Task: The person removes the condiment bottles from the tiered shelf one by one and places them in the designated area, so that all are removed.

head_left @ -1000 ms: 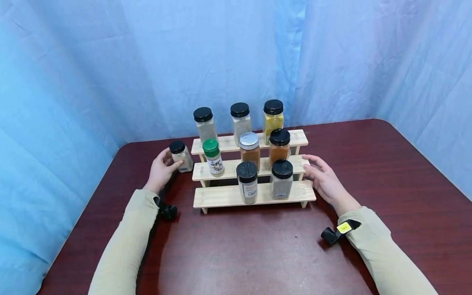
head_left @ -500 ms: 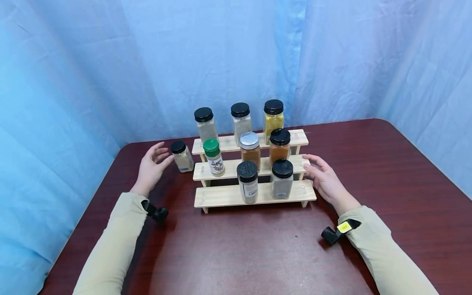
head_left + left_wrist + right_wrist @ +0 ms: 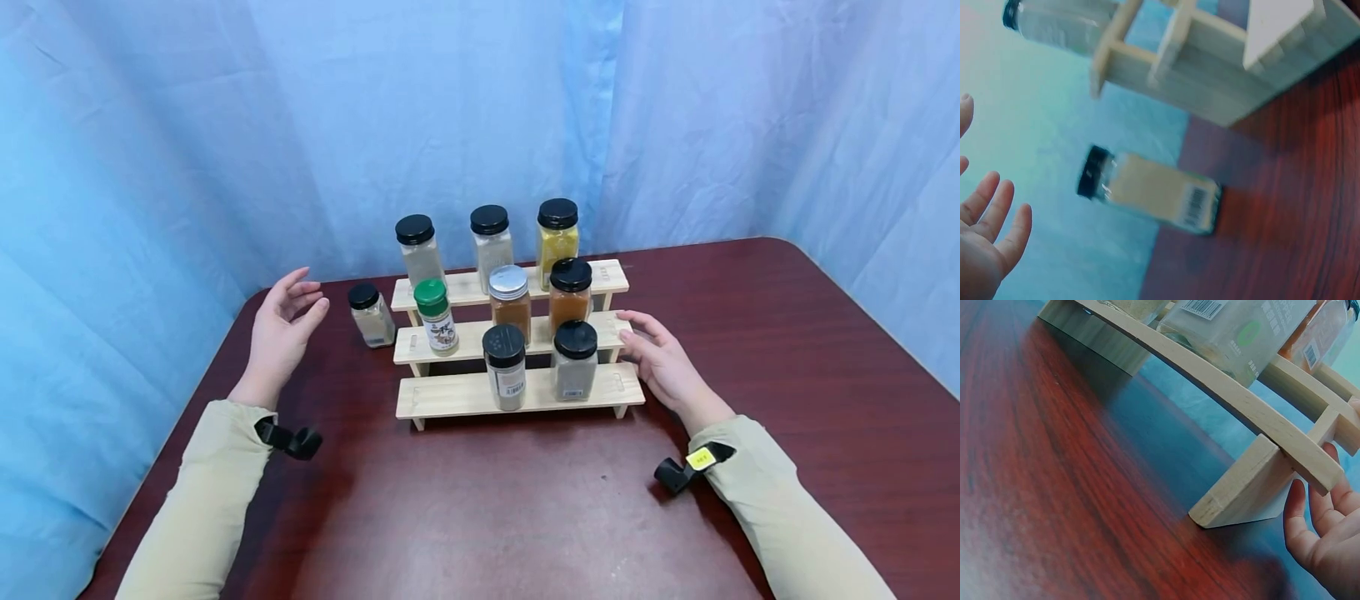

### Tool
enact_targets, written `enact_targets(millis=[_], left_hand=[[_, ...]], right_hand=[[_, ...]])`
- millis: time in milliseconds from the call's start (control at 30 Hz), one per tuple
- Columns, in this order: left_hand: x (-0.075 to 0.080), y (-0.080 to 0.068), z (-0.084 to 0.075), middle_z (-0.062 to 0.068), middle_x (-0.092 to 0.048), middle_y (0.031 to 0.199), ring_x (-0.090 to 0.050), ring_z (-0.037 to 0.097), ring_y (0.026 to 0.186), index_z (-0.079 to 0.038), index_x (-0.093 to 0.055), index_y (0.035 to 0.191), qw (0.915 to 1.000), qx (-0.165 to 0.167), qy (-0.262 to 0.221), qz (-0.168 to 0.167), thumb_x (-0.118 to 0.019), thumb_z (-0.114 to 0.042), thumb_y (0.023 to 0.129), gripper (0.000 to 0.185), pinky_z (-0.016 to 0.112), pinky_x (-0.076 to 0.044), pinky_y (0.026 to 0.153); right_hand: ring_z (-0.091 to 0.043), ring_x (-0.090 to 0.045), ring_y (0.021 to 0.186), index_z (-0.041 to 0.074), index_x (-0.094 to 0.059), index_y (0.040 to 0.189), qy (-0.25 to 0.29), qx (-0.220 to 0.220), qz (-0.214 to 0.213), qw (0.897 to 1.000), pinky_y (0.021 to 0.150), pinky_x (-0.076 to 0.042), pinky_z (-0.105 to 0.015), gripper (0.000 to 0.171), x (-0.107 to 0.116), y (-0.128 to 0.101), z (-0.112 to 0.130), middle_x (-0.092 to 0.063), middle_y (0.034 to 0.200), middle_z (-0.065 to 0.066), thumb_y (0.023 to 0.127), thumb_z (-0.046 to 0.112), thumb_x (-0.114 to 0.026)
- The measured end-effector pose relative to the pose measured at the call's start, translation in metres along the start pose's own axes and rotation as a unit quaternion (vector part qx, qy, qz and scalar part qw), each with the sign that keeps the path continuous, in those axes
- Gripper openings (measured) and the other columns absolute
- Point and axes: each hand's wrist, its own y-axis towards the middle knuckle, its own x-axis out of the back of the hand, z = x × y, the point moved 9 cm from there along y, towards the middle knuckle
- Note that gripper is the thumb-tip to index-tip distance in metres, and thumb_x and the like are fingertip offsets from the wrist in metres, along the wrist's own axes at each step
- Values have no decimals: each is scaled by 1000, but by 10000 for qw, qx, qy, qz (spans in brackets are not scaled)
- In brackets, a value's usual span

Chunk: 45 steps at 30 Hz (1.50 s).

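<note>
My left hand [image 3: 274, 340] is raised over the left of the table, fingers spread and apart from a small spice jar [image 3: 374, 327]. That jar has a black lid and pale contents and stands upright left of the rack. In the left wrist view the jar [image 3: 1154, 190] shows a barcode label. The fingers of my right hand [image 3: 669, 373] touch the right end of a three-tier wooden rack [image 3: 442, 398]. In the right wrist view, fingertips [image 3: 1295, 497] lie beside the front shelf's end and its leg.
Three black-lidded jars stand on the top shelf, including a yellow one [image 3: 558, 243]. On the middle shelf are a green-capped bottle [image 3: 438, 325], a silver-lidded jar [image 3: 512, 312] and an orange-brown jar [image 3: 570, 304]. A shaker [image 3: 506, 375] and a grey jar [image 3: 575, 371] occupy the front shelf.
My left hand has let go of the small spice jar and moved away left and upward. The jar stays beside the rack. My right hand has kept its place at the rack's end.
</note>
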Motion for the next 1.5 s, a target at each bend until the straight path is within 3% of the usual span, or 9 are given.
enact_targets(millis=[133,367,667,1133,1267,1367,1500], left_hand=[[3,-6,-16,3,-53,121,-51,-5,106,-12,-40,143,9995,-221,-208,-37,-60,-17,93,53,7,-42,87],[-1,-19,-37,-11,-54,114,-53,2,108,-11,-44,140,9938,-597,-933,7,-59,-7,92,50,9,-45,87],[-14,-37,-56,-5,-55,118,-54,6,110,-7,-45,138,9846,-993,-1437,77,-56,6,90,51,13,-45,91],[-49,-63,-89,-13,-54,122,-53,8,114,7,-44,133,9687,-1765,-1635,612,-57,12,86,50,21,-45,95],[-62,-68,-95,-15,-52,124,-52,6,116,9,-42,134,9699,-1813,-1438,764,-58,14,84,53,20,-44,96],[-71,-72,-100,-6,-52,127,-52,5,116,9,-42,134,9707,-1831,-1300,852,-58,16,82,54,20,-44,97],[-85,-76,-105,16,-49,130,-50,4,117,10,-43,132,9676,-1899,-1331,999,-59,17,81,54,20,-43,99]], right_hand=[[-4,-63,84,24,-50,119,9,13,0,10000,72,-53,-21,22,0,0,0,-62,105,10,100,15,-47],[-4,-63,85,24,-50,119,37,-15,-8,10000,73,-53,-22,21,0,0,-1,-62,105,10,100,15,-47],[-4,-62,84,24,-50,119,43,-69,-68,9999,73,-53,-22,21,0,-1,-3,-62,104,10,99,16,-48],[-4,-62,82,25,-50,119,30,-28,-53,10000,70,-53,-22,21,2,-1,-5,-62,103,10,100,16,-48],[-4,-62,82,25,-50,119,1,-6,-49,10000,71,-53,-22,22,2,0,-4,-62,104,10,100,16,-48],[-4,-62,82,25,-50,119,6,14,-39,10000,71,-54,-22,22,1,0,-3,-62,104,10,100,16,-48],[-4,-62,82,24,-50,120,10,9,-43,10000,70,-54,-22,22,1,0,-2,-62,103,10,99,16,-48]])
